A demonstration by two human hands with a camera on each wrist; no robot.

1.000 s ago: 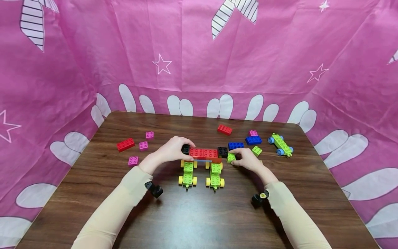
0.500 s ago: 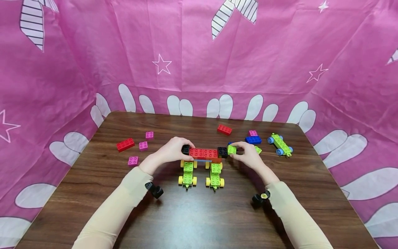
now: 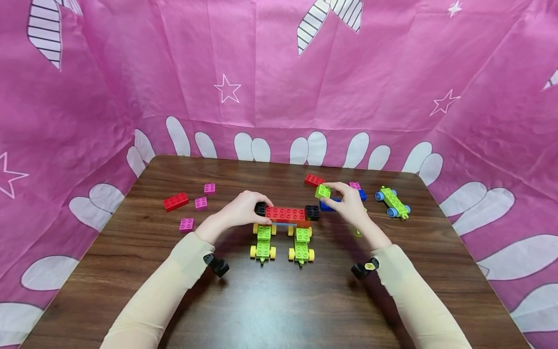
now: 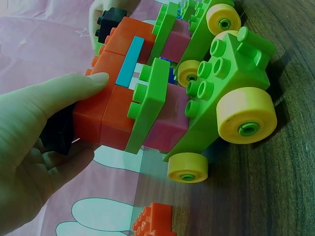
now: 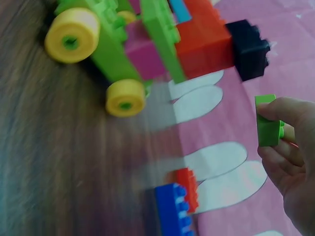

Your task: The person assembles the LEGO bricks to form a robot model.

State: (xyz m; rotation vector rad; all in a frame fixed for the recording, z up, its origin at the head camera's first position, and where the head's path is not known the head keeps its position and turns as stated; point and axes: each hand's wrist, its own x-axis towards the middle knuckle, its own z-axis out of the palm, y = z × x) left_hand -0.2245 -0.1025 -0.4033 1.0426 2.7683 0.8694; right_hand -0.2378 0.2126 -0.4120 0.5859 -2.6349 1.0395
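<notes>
On the table stands a toy-brick structure with a row of red bricks (image 3: 285, 214) across its top, raised on two green wheeled bases (image 3: 263, 248) with yellow wheels. A black brick (image 3: 312, 212) caps its right end; another black brick (image 4: 59, 129) at the left end is partly hidden by my left hand (image 3: 239, 209). That hand grips the structure's left end, thumb on the red brick's side. My right hand (image 3: 350, 206) pinches a small green brick (image 3: 323, 191) between thumb and fingers, in the air. In the right wrist view the green brick (image 5: 268, 120) is apart from the black one.
A red brick (image 3: 315, 180) lies behind, with blue bricks (image 3: 327, 205) partly hidden by my right hand. Farther right is a green wheeled base (image 3: 393, 202) with blue wheels. Several pink bricks (image 3: 186, 225) and a red brick (image 3: 176, 201) lie at left.
My right hand has lifted the green brick from beside the right black brick, up and away toward the back of the table. The left hand and the structure have stayed in place.
</notes>
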